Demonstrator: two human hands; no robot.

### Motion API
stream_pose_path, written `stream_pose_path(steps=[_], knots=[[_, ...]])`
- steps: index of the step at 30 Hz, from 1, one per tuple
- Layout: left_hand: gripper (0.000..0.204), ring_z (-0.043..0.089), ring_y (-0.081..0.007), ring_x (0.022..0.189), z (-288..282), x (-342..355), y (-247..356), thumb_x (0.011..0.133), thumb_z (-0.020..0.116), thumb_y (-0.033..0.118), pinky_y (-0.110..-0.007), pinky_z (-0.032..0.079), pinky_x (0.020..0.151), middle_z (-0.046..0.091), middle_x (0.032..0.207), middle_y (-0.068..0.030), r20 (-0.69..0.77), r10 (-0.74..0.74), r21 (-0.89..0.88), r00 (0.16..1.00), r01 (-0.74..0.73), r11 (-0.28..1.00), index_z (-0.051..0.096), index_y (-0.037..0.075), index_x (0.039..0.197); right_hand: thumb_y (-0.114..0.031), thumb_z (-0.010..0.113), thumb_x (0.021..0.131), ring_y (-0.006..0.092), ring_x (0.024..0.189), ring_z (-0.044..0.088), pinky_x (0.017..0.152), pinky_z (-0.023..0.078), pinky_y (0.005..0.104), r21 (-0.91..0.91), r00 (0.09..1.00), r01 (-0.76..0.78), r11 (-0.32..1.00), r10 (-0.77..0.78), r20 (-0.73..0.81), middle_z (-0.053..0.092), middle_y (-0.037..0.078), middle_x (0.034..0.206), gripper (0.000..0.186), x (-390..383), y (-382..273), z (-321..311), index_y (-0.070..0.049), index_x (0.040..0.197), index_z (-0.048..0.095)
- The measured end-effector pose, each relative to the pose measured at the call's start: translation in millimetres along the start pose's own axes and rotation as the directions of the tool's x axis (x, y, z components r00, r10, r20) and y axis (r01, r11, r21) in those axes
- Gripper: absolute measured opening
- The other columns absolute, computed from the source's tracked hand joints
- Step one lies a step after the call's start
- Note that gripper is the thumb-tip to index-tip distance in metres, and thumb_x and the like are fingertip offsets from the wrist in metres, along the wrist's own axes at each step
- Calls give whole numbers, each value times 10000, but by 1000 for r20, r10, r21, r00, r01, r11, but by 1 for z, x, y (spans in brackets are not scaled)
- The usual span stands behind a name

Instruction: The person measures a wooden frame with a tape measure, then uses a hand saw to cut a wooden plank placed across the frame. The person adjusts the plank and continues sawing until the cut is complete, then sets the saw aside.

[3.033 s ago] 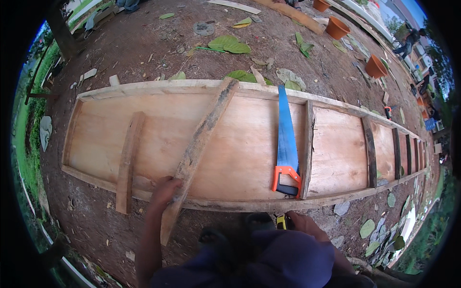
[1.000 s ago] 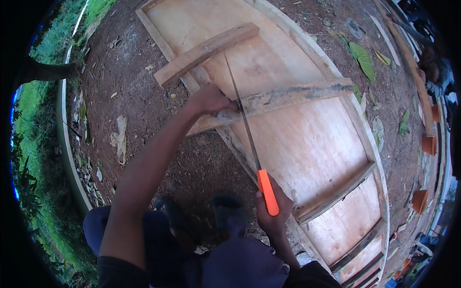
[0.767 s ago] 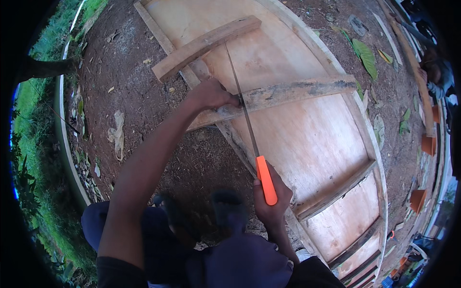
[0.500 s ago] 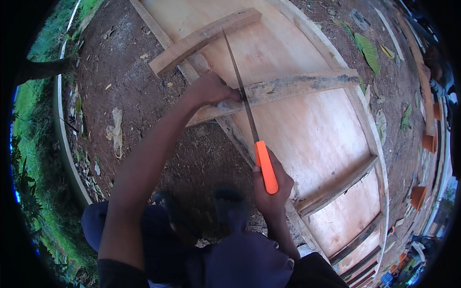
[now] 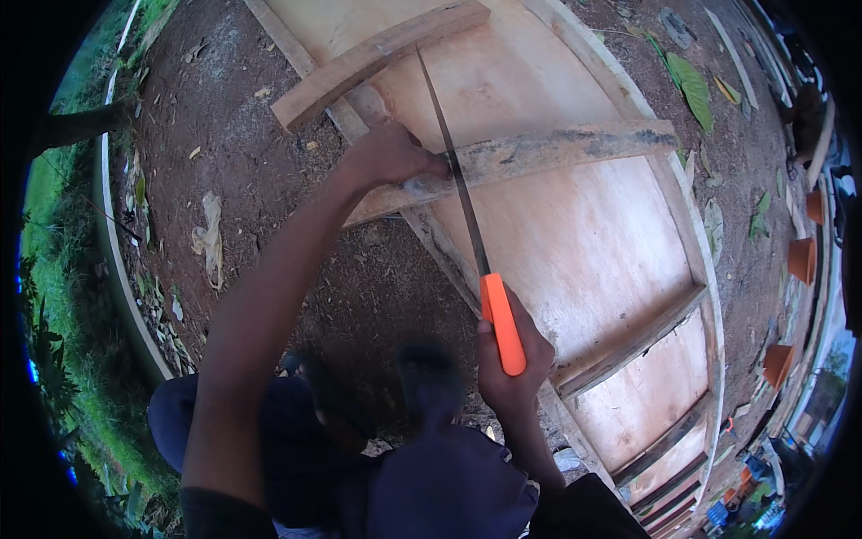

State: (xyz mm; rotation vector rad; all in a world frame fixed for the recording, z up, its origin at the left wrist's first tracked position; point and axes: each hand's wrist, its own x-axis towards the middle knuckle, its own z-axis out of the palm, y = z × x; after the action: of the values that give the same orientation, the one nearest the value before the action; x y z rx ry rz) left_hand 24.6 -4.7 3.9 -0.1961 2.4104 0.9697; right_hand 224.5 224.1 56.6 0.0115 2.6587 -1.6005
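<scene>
My right hand (image 5: 525,382) is wrapped around the orange handle of a handsaw (image 5: 503,328). The saw's narrow dark blade points away from me and crosses a weathered wooden board (image 5: 566,159), close to my left thumb. My left hand (image 5: 392,160) grips that board near its left end, just left of the blade. The board lies across a wood-framed plywood panel (image 5: 584,242), its left end jutting past the panel's edge. Whether the teeth have cut into the wood cannot be made out.
A second loose board (image 5: 382,63) lies across the panel farther away. Shorter crosspieces (image 5: 633,341) span the frame at the near right. Brown soil with leaves surrounds the panel, with grass (image 5: 67,359) at far left. Terracotta pots (image 5: 802,260) stand at right. My feet are below the panel's left edge.
The saw and my right hand have drawn back slightly toward me. My left hand stays on the board, and the view has shifted a little.
</scene>
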Motion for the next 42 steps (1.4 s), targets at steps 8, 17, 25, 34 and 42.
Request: stream_pose_path(steps=[8, 17, 25, 34, 42], knots=[[491, 734, -271, 789, 9, -9, -2, 685, 854, 421, -401, 572, 766, 770, 870, -167, -80, 89, 50, 993, -86, 995, 807, 24, 970, -102, 687, 909, 332, 921, 755, 809, 585, 377, -146, 987, 156, 977, -161, -18, 737, 218, 1077, 443, -13, 15, -1, 2, 1337, 633], [559, 733, -295, 782, 9, 0, -10, 650, 860, 473, -403, 567, 753, 771, 880, -173, -31, 28, 121, 999, -24, 992, 810, 33, 991, -61, 667, 929, 186, 903, 714, 845, 547, 322, 16, 999, 40, 999, -40, -26, 747, 183, 1031, 428, -3, 11, 9, 43, 1342, 627], [525, 739, -284, 767, 13, -3, -8, 655, 857, 465, -395, 564, 742, 763, 834, -186, -81, 111, 95, 991, -103, 990, 816, 37, 956, -59, 666, 925, 190, 926, 728, 853, 553, 324, -96, 996, 84, 992, -84, 0, 750, 178, 1050, 433, -6, 3, 4, 31, 1347, 629], [534, 728, -299, 767, 6, -6, -2, 688, 843, 473, -397, 563, 741, 767, 883, -188, -55, 55, 142, 997, -47, 989, 810, 38, 995, -89, 677, 906, 268, 949, 744, 866, 563, 361, -52, 999, 50, 997, -50, -7, 749, 192, 1061, 451, -10, 18, 7, 15, 1343, 633], [565, 725, -288, 834, 5, 3, -8, 679, 836, 471, -387, 556, 759, 767, 946, -189, -2, 73, 141, 997, -72, 987, 798, 35, 1038, -82, 676, 907, 228, 978, 743, 899, 549, 348, -77, 998, 59, 995, -61, -25, 757, 188, 1062, 452, -12, 15, 4, 20, 1345, 636]])
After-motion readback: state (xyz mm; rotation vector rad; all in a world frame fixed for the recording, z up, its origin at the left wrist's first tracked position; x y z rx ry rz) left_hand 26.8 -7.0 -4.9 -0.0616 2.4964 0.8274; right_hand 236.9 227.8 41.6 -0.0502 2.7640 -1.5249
